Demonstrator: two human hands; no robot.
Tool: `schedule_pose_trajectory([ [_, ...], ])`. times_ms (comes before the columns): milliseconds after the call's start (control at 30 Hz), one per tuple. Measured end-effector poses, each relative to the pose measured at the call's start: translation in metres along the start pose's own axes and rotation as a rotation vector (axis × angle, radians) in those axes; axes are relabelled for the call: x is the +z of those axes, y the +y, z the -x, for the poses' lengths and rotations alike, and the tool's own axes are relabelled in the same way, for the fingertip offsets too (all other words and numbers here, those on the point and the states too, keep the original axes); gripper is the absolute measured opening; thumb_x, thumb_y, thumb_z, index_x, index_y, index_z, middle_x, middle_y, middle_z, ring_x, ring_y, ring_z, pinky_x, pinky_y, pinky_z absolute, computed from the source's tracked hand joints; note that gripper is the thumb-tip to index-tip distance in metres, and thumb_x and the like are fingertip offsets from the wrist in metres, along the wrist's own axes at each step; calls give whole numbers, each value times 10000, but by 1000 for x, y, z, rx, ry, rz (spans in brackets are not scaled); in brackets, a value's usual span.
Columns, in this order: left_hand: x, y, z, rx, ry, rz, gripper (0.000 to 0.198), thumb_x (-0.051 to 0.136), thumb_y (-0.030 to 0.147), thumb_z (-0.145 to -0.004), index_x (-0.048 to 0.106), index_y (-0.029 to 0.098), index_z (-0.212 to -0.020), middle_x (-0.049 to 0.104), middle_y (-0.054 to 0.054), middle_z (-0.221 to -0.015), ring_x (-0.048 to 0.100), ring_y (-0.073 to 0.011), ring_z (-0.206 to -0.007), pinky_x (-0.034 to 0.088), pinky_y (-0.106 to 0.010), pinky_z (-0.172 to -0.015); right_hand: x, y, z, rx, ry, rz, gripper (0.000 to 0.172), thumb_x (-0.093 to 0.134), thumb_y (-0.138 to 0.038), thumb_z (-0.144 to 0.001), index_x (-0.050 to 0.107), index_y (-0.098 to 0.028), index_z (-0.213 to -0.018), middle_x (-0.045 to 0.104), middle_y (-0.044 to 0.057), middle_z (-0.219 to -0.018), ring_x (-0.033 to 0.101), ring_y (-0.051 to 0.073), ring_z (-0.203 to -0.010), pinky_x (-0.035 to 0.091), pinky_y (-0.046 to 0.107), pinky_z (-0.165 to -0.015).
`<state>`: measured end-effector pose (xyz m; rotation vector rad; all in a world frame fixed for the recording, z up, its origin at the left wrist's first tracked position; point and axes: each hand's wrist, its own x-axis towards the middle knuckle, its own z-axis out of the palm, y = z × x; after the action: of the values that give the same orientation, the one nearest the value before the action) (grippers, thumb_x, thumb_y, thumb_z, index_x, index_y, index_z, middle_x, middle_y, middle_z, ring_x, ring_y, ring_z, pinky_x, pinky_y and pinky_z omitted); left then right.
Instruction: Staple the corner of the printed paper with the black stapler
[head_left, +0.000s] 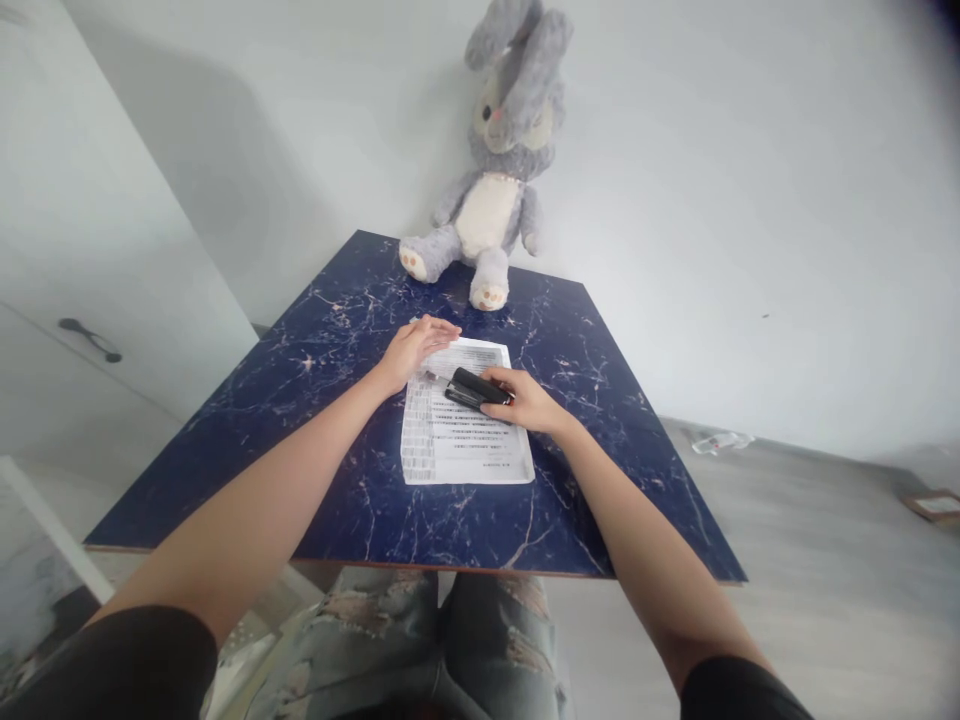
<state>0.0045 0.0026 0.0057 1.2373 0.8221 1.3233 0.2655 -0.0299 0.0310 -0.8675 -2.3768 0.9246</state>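
A printed sheet of paper (469, 440) lies in the middle of the dark blue marbled table (300, 420). My left hand (415, 345) rests flat with its fingers stretched out on the sheet's far left corner. A black stapler (474, 389) lies across the upper part of the sheet. My right hand (525, 400) is closed around the stapler's right end, fingers over its top.
A grey and cream plush rabbit (501, 160) sits at the table's far edge, leaning on the white wall. A white cupboard door with a dark handle (90, 340) is to the left. Grey floor at the right holds a small clear object (718, 440) and a flat brown-edged thing (936, 505).
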Motion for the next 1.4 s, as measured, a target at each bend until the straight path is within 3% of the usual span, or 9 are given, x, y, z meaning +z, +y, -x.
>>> schedule_pose_trajectory([
  [100, 0, -2, -2, -89, 17, 135, 644, 630, 782, -895, 742, 167, -1051, 733, -176, -1317, 720, -298, -1182, 539, -436, -1047, 5, 4, -2, -75, 196, 115, 261, 689, -271, -816, 640, -197, -1062, 624, 48, -981, 552, 221, -866, 469, 361, -802],
  [200, 0, -6, -3, -228, -11, 263, 559, 706, 699, -896, 721, 150, -996, 774, -177, -1171, 756, -274, -1034, 574, -429, -982, 6, 5, -1, -187, 341, 360, 343, 654, -189, -807, 656, -189, -1150, 605, 84, -1018, 534, 268, -937, 465, 431, -882],
  [333, 1, -8, -1, -370, -125, 310, 394, 767, 506, -932, 714, 121, -994, 789, -173, -1036, 762, -231, -873, 611, -393, -878, 6, 1, 0, -226, 296, 757, 376, 567, -77, -895, 676, -185, -1238, 613, 125, -1099, 509, 293, -996, 440, 438, -894],
  [567, 1, -8, 1, -338, -178, 198, 217, 834, 263, -898, 747, 97, -1006, 786, -135, -1041, 745, -159, -846, 619, -305, -852, 7, -12, -3, -240, 288, 1083, 379, 516, 6, -913, 698, -180, -1190, 635, 108, -1041, 491, 263, -932, 374, 389, -802],
  [700, 2, -7, 0, -310, -125, 158, 196, 829, 257, -895, 742, 99, -970, 788, -155, -1031, 758, -188, -856, 633, -350, -869, 7, -11, -2, -186, 374, 1015, 359, 567, -34, -868, 704, -203, -1153, 638, 93, -1048, 511, 269, -953, 364, 401, -826],
  [833, -1, -5, -3, -195, 105, 148, 178, 753, 269, -925, 718, 95, -920, 768, -131, -878, 730, -170, -711, 629, -322, -733, 3, 0, 0, 31, 569, 593, 270, 646, -165, -776, 676, -189, -1043, 637, 54, -977, 564, 251, -907, 399, 390, -829],
  [1000, -6, 0, -4, -20, 272, 196, 188, 767, 292, -830, 714, 123, -891, 710, -48, -764, 599, -109, -534, 529, -249, -513, 0, 10, -1, 134, 344, 107, 266, 737, -377, -748, 630, -183, -895, 602, -12, -808, 529, 179, -721, 394, 309, -685],
  [1167, 1, 15, 7, 95, 57, 181, 247, 799, 354, -817, 758, 139, -932, 594, 19, -599, 490, -85, -433, 427, -229, -433, 9, 7, -4, 72, 153, 145, 273, 758, -421, -822, 640, -185, -891, 595, -19, -787, 506, 153, -692, 397, 296, -671],
  [1400, 7, 15, 18, -25, -287, 50, 359, 899, 441, -759, 817, 140, -938, 426, 71, -448, 265, -34, -376, 191, -199, -395, 3, -14, -1, -219, 529, 216, 336, 734, -448, -970, 694, -228, -1220, 628, 51, -972, 576, 209, -860, 526, 382, -829],
])
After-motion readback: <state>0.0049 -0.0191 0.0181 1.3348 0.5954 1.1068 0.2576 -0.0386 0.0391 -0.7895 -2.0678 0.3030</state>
